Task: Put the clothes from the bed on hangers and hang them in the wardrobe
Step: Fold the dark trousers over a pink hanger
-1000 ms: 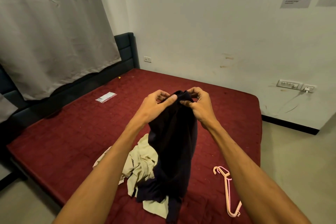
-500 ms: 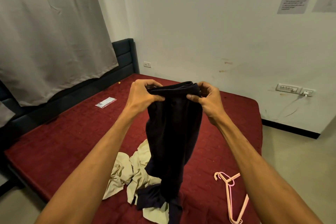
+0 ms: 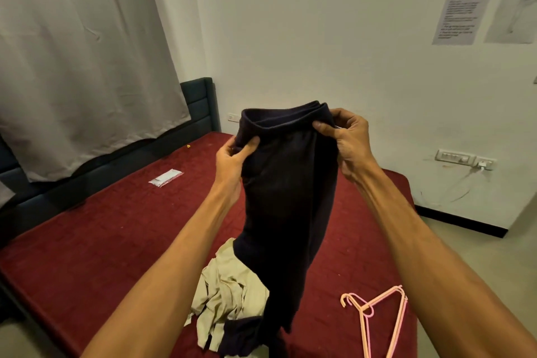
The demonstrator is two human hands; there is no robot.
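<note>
– Dark garment: where is it hanging?
– It is hanging in the air over the bed, held up by its top band, with its lower end reaching down to the bed's near edge.
– What are the hands doing?
– The left hand is pinching the band's left side, thumb in front. The right hand is gripping the right side a little higher, fingers curled round the cloth.
– What is lying below?
– A crumpled beige garment is lying on the red cover, touching the dark one's lower end. Pink hangers are lying just to the right. A small clear packet is sitting well apart, toward the curtain.
</note>
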